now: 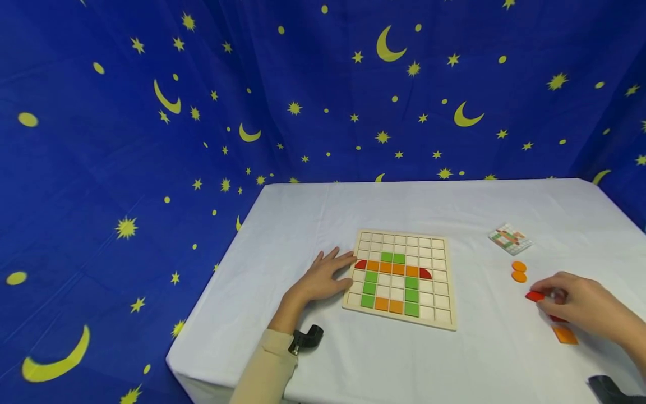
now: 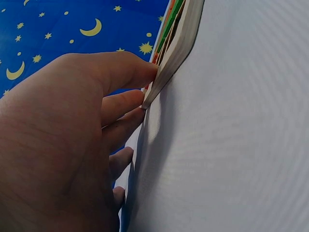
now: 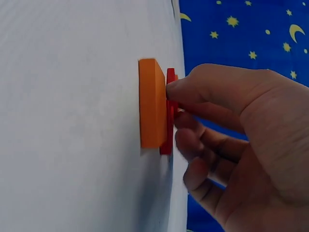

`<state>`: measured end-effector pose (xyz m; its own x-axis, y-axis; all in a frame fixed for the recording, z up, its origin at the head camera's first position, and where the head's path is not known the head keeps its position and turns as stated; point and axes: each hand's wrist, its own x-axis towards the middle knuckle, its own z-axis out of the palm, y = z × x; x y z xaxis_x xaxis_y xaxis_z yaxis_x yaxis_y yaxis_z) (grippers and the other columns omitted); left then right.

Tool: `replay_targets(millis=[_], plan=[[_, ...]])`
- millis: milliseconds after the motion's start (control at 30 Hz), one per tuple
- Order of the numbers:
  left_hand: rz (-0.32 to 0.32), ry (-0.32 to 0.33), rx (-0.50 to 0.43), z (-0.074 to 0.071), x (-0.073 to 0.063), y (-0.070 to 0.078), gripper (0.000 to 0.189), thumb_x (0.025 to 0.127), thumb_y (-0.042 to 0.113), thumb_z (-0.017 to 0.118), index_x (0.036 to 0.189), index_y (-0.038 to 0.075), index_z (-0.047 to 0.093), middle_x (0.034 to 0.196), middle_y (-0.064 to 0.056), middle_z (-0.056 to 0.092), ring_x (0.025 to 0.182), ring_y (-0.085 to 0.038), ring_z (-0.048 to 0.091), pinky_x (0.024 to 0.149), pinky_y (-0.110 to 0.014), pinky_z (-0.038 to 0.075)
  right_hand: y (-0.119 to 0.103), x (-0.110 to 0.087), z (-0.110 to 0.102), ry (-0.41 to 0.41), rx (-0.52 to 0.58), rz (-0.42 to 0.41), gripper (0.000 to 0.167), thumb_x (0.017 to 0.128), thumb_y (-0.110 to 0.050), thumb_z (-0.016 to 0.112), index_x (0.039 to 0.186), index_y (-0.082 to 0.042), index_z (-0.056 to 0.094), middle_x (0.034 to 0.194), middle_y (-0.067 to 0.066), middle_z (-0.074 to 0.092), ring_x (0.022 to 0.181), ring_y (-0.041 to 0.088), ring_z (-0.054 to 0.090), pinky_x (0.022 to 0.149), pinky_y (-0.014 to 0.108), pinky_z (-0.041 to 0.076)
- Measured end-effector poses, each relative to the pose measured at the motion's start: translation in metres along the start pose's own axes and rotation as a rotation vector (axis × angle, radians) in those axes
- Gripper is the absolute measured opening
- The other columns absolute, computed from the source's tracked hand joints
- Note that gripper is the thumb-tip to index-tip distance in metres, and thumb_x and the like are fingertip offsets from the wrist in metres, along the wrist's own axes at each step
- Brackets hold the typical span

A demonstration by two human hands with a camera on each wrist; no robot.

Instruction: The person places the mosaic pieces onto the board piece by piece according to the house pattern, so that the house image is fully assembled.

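Note:
My left hand (image 1: 323, 279) lies at the left edge of a wooden grid board (image 1: 441, 302), fingers spread and fairly straight. In the left wrist view, thumb and fingertips reach the board's side (image 2: 176, 55). Green and orange squares fill some cells, with a red quarter-round piece (image 1: 425, 273) at the right end of one orange row and another (image 1: 360, 264) at its left end. Off to the right, my right hand (image 1: 580, 303) pinches a red piece (image 1: 534, 295) between thumb and fingers. Under that hand another red piece (image 1: 558, 319) is partly hidden, beside an orange square tile (image 1: 565, 335).
Two orange round pieces (image 1: 518, 267) lie just beyond my right hand. Farther back is a small pattern card (image 1: 510, 238) showing a coloured grid. Everything rests on a white-covered table (image 1: 404, 207), with a blue star-and-moon curtain (image 1: 333, 73) behind and to the left.

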<state>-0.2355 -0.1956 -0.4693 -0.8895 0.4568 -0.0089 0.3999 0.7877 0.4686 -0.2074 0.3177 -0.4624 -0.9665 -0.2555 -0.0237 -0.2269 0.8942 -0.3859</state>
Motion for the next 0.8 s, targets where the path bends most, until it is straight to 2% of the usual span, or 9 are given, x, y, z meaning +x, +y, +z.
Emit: replay_targets(millis=[300, 467, 800], plan=[[0.004, 0.001, -0.003, 0.001, 0.0, 0.0, 0.058, 0.092, 0.041, 0.057, 0.146, 0.025, 0.044, 0.152, 0.01, 0.032, 0.145, -0.022, 0.011, 0.115, -0.045, 0.0, -0.02, 0.013, -0.001, 0.025, 0.038, -0.094, 0.034, 0.076, -0.024, 0.079, 0.105, -0.007, 0.073, 0.082, -0.001, 0.053, 0.067, 0.015, 0.045, 0.048, 0.024, 0.036], [0.008, 0.006, -0.001, 0.001, 0.0, 0.001, 0.058, 0.092, 0.041, 0.057, 0.146, 0.024, 0.044, 0.152, 0.01, 0.032, 0.145, -0.022, 0.011, 0.115, -0.046, 0.001, -0.033, 0.025, 0.001, 0.074, 0.041, -0.183, 0.03, 0.076, -0.02, 0.08, 0.105, -0.013, 0.073, 0.081, -0.004, 0.053, 0.07, 0.013, 0.045, 0.055, 0.025, 0.034], [0.007, 0.001, -0.006, -0.001, -0.002, 0.002, 0.058, 0.092, 0.04, 0.057, 0.146, 0.024, 0.044, 0.152, 0.01, 0.032, 0.145, -0.022, 0.011, 0.115, -0.046, 0.0, -0.068, 0.057, 0.01, 0.097, 0.13, -0.307, 0.025, 0.076, -0.011, 0.078, 0.101, -0.013, 0.073, 0.085, -0.006, 0.059, 0.069, 0.01, 0.048, 0.052, 0.023, 0.039]])
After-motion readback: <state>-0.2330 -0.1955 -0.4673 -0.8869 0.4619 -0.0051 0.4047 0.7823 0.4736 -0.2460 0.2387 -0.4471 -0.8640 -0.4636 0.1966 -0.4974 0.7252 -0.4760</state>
